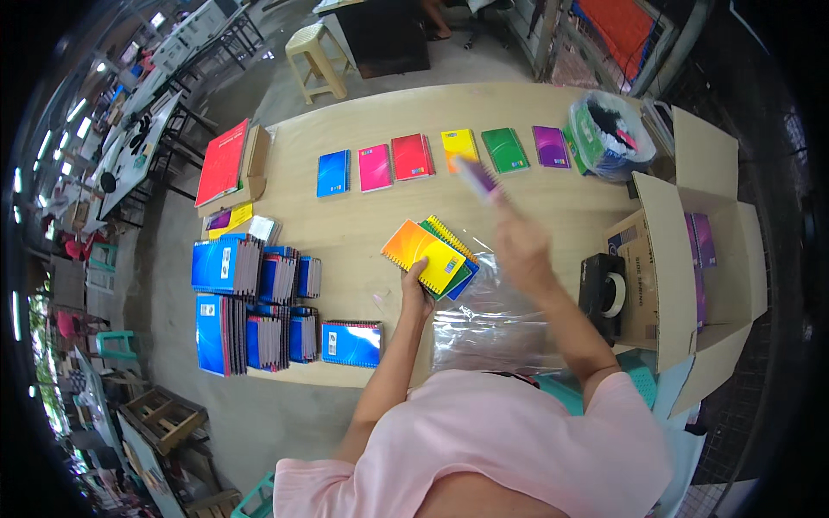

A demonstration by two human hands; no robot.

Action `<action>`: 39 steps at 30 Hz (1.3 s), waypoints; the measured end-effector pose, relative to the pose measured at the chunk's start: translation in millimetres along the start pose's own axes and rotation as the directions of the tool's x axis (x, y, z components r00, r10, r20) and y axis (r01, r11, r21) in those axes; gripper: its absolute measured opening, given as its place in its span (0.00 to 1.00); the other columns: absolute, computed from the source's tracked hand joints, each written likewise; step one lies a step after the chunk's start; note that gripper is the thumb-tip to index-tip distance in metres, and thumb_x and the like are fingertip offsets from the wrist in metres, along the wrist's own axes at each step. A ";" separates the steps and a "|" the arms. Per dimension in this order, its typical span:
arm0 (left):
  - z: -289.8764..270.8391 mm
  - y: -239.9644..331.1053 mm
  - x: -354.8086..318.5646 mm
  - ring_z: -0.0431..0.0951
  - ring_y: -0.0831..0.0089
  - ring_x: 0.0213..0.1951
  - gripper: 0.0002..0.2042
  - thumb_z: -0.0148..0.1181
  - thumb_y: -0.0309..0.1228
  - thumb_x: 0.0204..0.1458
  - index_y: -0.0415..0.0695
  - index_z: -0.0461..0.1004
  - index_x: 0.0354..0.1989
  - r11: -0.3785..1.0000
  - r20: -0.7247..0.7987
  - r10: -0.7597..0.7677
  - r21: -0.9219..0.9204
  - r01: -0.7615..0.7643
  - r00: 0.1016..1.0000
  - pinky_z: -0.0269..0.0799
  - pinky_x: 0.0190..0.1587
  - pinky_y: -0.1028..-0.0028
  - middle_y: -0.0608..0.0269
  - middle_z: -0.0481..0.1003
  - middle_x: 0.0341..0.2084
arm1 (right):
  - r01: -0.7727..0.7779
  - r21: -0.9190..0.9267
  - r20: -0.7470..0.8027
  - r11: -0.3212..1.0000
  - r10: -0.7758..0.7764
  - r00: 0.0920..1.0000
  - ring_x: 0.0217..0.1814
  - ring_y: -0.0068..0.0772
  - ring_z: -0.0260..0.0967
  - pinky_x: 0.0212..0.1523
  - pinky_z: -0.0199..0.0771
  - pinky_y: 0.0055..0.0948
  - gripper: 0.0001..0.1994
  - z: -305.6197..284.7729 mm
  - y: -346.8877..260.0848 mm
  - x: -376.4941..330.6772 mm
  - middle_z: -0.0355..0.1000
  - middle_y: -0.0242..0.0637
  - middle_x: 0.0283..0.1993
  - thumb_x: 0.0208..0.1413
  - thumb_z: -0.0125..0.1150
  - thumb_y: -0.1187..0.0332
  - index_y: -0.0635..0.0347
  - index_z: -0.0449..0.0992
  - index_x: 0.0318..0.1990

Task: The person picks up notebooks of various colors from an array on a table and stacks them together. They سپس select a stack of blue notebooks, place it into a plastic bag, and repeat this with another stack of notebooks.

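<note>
A small fanned stack of spiral notebooks is in my left hand [418,294], thumb on top. Its uppermost notebook [425,255] is yellow-orange; green, yellow and blue edges show beneath. My right hand [523,249], smeared by motion, grips a purple notebook [480,180] raised above the table. Beyond my hands, single notebooks lie in a row: blue [332,173], pink [375,167], red [412,156], yellow [457,145], green [504,150] and purple [551,147]. Clear plastic bags [484,332] lie below my right forearm.
Stacks of blue notebooks [226,264] fill the table's left side, near a red pad [223,164]. To the right are a black tape dispenser [596,298], an open cardboard box [665,259] holding purple notebooks, and a plastic-lined container [609,138]. A stool [315,60] stands beyond the table.
</note>
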State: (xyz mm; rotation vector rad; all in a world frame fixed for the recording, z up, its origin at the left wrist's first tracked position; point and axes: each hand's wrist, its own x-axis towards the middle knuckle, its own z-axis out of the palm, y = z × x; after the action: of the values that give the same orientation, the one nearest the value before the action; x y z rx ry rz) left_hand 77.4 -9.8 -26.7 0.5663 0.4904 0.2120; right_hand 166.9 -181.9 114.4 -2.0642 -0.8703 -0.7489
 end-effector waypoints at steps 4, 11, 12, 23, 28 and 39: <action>-2.2 -6.8 -31.6 0.77 0.66 0.44 0.23 0.60 0.35 0.52 0.41 0.63 0.55 0.960 0.124 -0.097 -0.251 0.126 0.988 0.76 0.48 0.66 0.58 0.72 0.45 | 0.411 0.019 0.460 0.912 -0.373 0.806 0.52 0.45 0.73 0.52 0.73 0.36 0.20 30.3 -51.7 -71.2 0.71 0.54 0.53 0.50 0.60 0.72 0.71 0.72 0.51; -4.2 39.3 -78.8 0.77 0.69 0.43 0.28 0.69 0.31 0.42 0.36 0.66 0.52 0.877 0.213 0.267 0.350 -0.329 0.940 0.76 0.45 0.69 0.56 0.75 0.42 | -0.871 0.379 0.759 0.313 0.434 0.486 0.65 0.52 0.60 0.59 0.66 0.49 0.35 -29.2 -76.3 -52.2 0.60 0.48 0.65 0.55 0.51 0.40 0.53 0.62 0.64; -3.8 55.8 -84.4 0.76 0.70 0.45 0.30 0.72 0.31 0.39 0.37 0.66 0.52 0.709 0.314 0.295 0.562 -0.427 0.903 0.73 0.48 0.70 0.53 0.75 0.44 | -0.906 0.410 0.716 0.101 0.580 0.389 0.66 0.52 0.59 0.59 0.66 0.51 0.38 -34.7 -73.6 -48.9 0.59 0.47 0.66 0.55 0.48 0.34 0.50 0.59 0.66; 35.2 135.3 -96.5 0.54 0.54 0.66 0.47 0.74 0.28 0.32 0.46 0.55 0.65 0.441 0.643 0.217 0.606 -0.662 0.734 0.45 0.68 0.58 0.47 0.51 0.67 | -0.836 0.409 0.899 -0.366 0.004 0.438 0.59 0.42 0.67 0.59 0.69 0.43 0.38 31.0 -18.7 -60.1 0.66 0.46 0.58 0.42 0.69 0.72 0.63 0.58 0.62; -9.4 94.4 -39.2 0.61 0.63 0.62 0.52 0.78 0.31 0.32 0.39 0.48 0.65 0.597 0.427 0.168 0.673 -0.437 0.888 0.56 0.64 0.67 0.50 0.59 0.59 | -0.774 0.627 0.771 0.092 0.068 0.633 0.58 0.34 0.65 0.61 0.65 0.36 0.38 111.9 -2.2 -61.7 0.67 0.41 0.55 0.36 0.72 0.76 0.64 0.60 0.59; -73.1 60.6 -4.1 0.67 0.65 0.57 0.53 0.80 0.41 0.30 0.40 0.50 0.65 0.625 0.246 0.542 0.522 -0.580 0.804 0.65 0.59 0.67 0.54 0.66 0.54 | -0.545 0.757 0.589 0.360 -0.016 0.808 0.60 0.37 0.61 0.62 0.60 0.34 0.53 202.6 -13.6 -75.3 0.63 0.42 0.56 0.32 0.79 0.56 0.64 0.53 0.66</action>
State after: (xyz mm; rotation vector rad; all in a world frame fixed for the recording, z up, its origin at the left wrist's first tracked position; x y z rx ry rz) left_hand 33.8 72.6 -44.7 1.3344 0.2881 0.6623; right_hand 155.1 -35.1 -44.4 -1.2526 -0.8642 0.5104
